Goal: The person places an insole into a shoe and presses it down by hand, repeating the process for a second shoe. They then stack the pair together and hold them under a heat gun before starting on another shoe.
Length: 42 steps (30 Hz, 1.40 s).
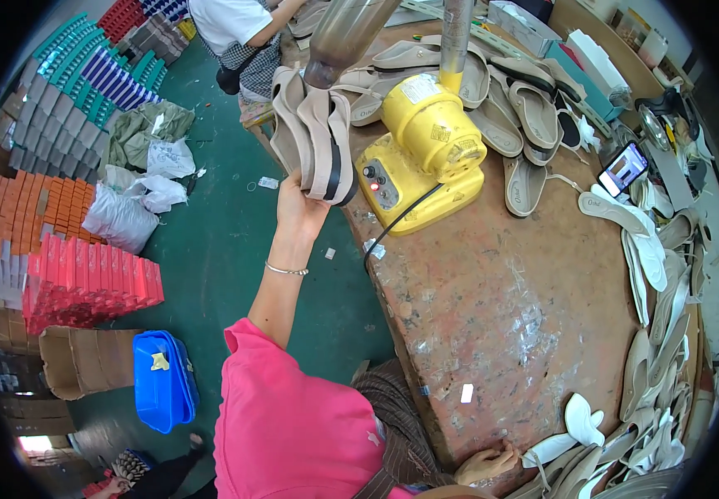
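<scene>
My right hand [486, 464] rests loosely curled on the table [492, 308] edge; my left hand [297, 208], outstretched, grips upright soles [313, 137] beside the yellow machine [426, 154].

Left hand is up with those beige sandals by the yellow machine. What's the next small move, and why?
Probably lower the beige sandals onto the bare tabletop: the left hand holds them high beside the yellow machine, while the right hand rests at the table edge.
</scene>
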Motion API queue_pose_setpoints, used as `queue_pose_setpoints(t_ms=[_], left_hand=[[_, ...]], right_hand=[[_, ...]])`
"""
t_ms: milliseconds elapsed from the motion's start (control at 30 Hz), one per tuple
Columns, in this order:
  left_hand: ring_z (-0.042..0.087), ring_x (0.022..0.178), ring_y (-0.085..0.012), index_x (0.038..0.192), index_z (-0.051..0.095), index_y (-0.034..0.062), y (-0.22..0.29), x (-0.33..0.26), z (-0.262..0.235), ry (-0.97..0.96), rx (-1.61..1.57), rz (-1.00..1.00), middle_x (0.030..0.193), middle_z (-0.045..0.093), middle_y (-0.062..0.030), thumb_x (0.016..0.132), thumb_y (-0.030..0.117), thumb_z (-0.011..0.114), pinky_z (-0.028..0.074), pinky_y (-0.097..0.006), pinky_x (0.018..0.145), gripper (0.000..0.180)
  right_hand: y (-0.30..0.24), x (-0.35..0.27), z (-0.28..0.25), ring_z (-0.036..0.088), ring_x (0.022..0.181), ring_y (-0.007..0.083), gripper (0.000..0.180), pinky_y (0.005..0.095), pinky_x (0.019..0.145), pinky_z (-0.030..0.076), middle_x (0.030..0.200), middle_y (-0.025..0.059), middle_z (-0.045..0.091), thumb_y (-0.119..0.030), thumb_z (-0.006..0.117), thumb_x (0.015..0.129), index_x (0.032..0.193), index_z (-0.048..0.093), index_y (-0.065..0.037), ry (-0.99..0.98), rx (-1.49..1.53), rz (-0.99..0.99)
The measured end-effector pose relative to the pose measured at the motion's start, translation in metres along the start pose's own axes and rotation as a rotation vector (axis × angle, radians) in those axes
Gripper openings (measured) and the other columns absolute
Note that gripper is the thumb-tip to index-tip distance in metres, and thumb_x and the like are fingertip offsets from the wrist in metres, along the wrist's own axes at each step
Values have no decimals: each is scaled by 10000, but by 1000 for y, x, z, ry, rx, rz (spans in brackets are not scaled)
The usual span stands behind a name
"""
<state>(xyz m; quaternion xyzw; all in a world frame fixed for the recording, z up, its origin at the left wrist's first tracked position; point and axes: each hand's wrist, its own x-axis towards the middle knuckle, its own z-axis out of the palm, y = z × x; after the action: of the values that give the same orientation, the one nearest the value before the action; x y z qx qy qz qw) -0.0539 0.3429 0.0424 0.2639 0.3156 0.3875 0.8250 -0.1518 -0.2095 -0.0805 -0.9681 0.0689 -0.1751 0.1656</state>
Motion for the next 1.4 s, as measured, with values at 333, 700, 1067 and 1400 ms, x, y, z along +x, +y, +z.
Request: queue_pose_setpoints(t_ms=[333, 700, 1067, 1400], left_hand=[[615, 1139, -228, 1272, 555, -14, 4, 6, -11, -12, -52, 87, 1240, 634, -110, 1005, 182, 414, 491, -403, 981, 360], [592, 1185, -243, 1379, 451, -37, 2, -63, -166, 112, 428, -45, 1307, 586, -150, 941, 160, 527, 499, -385, 1000, 486], [599, 904, -93, 1139, 666, 2, -76, -102, -12, -730, 893, -548, 1023, 673, -14, 789, 161, 753, 471, -265, 844, 394], [403, 1342, -293, 1469, 326, 2, -118, -39, 191, -652, 523, 372, 1470, 405, -185, 946, 178, 588, 331, -424, 1116, 611]], right_hand=[[6, -9, 1, 520, 1067, 374, 305, 467, 888, 432, 1113, 199, 525, 152, 460, 770, 1022, 590, 41, -9, -1, -2], [-3, 1, 3, 504, 1095, 390, 284, 456, 948, 412, 1145, 209, 516, 105, 478, 820, 1068, 591, 24, -25, -9, 5], [4, -2, -4, 497, 1116, 408, 379, 461, 974, 403, 1152, 219, 526, 142, 495, 698, 1035, 596, -2, 3, 99, 59], [-2, 2, -8, 563, 1049, 365, 245, 461, 900, 473, 1055, 161, 581, 66, 605, 711, 933, 623, -37, 135, 218, 104]])
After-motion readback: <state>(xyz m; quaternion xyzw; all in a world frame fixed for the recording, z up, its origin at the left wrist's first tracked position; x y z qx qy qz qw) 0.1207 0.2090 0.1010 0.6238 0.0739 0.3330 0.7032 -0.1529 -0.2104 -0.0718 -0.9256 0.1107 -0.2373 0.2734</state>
